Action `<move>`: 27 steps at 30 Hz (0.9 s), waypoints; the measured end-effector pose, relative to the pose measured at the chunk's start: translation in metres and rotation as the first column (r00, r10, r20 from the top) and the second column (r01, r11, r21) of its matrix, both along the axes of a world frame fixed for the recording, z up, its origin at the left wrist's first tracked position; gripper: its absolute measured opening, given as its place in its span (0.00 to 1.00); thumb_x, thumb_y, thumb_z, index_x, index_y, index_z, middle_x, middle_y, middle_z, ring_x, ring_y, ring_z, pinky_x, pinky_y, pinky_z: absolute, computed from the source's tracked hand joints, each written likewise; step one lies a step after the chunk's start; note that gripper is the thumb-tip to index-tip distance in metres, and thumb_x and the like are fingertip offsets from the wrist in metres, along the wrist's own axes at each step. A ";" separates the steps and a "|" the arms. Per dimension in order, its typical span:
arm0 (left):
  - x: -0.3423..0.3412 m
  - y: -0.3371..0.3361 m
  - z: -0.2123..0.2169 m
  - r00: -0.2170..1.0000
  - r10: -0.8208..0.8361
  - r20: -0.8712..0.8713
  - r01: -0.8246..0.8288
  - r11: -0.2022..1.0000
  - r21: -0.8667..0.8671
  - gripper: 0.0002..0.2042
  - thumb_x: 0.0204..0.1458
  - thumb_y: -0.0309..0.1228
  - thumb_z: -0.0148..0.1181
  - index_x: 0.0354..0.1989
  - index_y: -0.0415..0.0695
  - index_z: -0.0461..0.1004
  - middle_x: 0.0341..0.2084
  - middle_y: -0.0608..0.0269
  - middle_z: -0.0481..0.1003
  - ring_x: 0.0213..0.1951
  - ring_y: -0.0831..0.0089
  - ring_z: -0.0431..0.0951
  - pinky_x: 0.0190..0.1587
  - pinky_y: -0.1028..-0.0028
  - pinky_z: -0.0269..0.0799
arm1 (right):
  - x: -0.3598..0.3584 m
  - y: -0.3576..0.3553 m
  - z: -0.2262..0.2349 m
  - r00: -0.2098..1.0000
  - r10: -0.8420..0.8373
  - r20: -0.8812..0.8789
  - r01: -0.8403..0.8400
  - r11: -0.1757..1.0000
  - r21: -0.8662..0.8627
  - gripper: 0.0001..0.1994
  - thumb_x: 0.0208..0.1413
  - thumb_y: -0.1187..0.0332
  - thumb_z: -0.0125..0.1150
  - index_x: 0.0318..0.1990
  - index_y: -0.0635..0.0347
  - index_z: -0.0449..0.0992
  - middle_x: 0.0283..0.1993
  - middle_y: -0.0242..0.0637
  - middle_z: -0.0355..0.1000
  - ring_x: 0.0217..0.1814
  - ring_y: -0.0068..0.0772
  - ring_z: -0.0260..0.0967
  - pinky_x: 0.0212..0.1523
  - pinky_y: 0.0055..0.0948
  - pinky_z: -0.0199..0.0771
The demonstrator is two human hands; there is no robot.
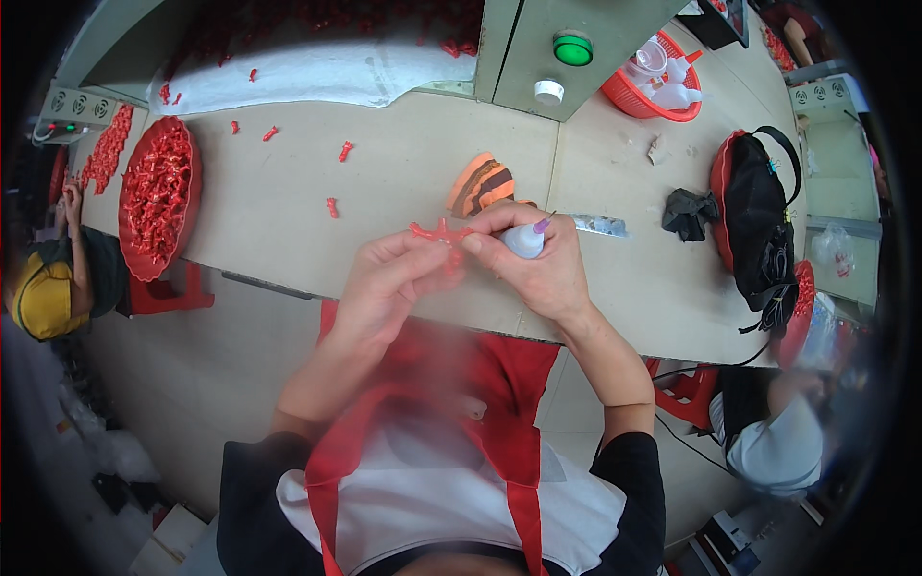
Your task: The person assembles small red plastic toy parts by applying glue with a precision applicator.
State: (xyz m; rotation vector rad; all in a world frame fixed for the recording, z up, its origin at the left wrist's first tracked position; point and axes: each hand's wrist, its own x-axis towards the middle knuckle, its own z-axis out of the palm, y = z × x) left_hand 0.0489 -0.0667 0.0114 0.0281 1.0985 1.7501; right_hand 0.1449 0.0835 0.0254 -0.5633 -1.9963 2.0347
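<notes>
- Red apron straps (331, 461) cross the person's chest, nearest the lens.
- Left hand (389, 283) pinches a small red plastic piece (437, 232) above the table (288, 202) edge.
- Right hand (538, 264) is clenched around a small white squeeze bottle (526, 238), touching the piece.
- Orange striped sponge (480, 185) lies just beyond.

You see a red plastic piece (439, 233), a white bottle (523, 240) with a purple tip, an orange sponge (478, 184) striped brown, a beige bench (288, 192), and a red basin (158, 197).
</notes>
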 end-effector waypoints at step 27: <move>-0.007 -0.003 -0.013 0.974 -0.113 0.198 0.060 0.964 0.259 0.17 0.48 0.27 0.60 0.47 0.38 0.66 0.37 0.53 0.73 0.34 0.65 0.77 0.40 0.71 0.78 | -0.001 0.001 0.000 0.997 0.074 -0.038 -0.078 0.990 -0.121 0.04 0.47 0.73 0.62 0.30 0.63 0.73 0.28 0.27 0.67 0.29 0.16 0.62 0.29 0.16 0.62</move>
